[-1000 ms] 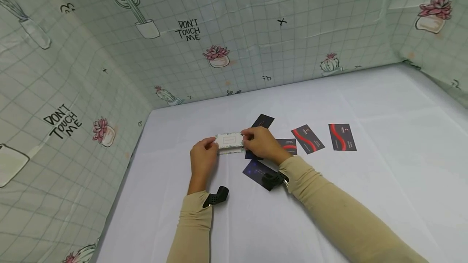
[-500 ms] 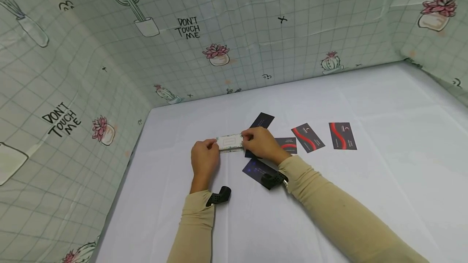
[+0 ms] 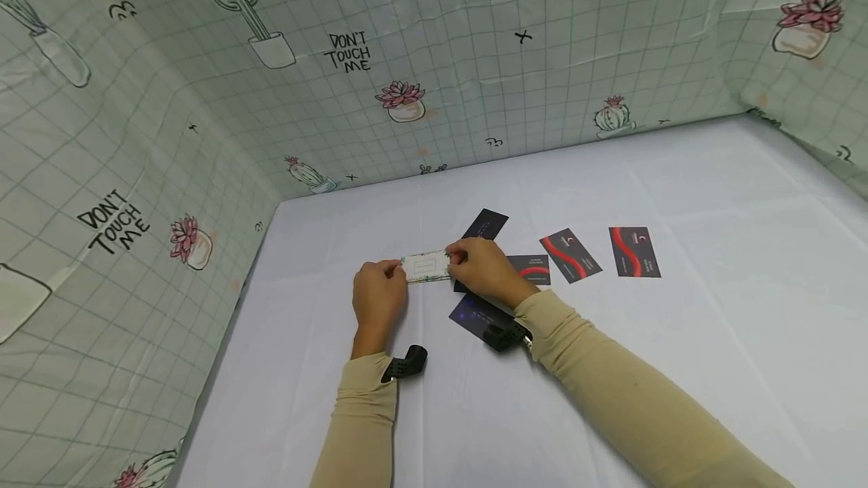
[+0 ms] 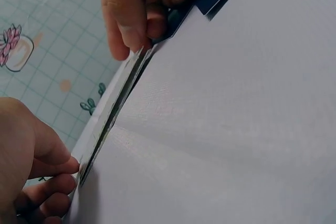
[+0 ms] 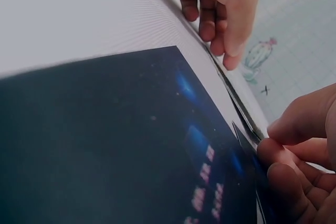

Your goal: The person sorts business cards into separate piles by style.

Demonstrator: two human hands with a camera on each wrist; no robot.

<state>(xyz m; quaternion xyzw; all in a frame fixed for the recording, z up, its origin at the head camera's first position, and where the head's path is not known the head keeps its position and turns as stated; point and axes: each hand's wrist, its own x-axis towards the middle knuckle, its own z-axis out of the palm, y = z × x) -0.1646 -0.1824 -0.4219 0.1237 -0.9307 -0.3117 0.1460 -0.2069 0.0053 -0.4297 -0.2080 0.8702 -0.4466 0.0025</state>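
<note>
Head view, left hand [image 3: 377,298]: I pinch the left end of the white card holder [image 3: 426,267].
Right hand [image 3: 483,269]: I pinch its right end.
Holder: held low over the white tablecloth [image 3: 678,367].
Around: dark cards [image 3: 571,255] lie scattered just right.

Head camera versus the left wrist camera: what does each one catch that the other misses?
Only the head view shows the whole layout: two red-and-black cards lying apart to the right, the dark blue card near the right wrist, and the cactus-print cloth walls. Only the left wrist view shows the white card stack edge-on, thin, low over the white tablecloth. Both show the left hand and right hand pinching opposite ends of that stack.
</note>
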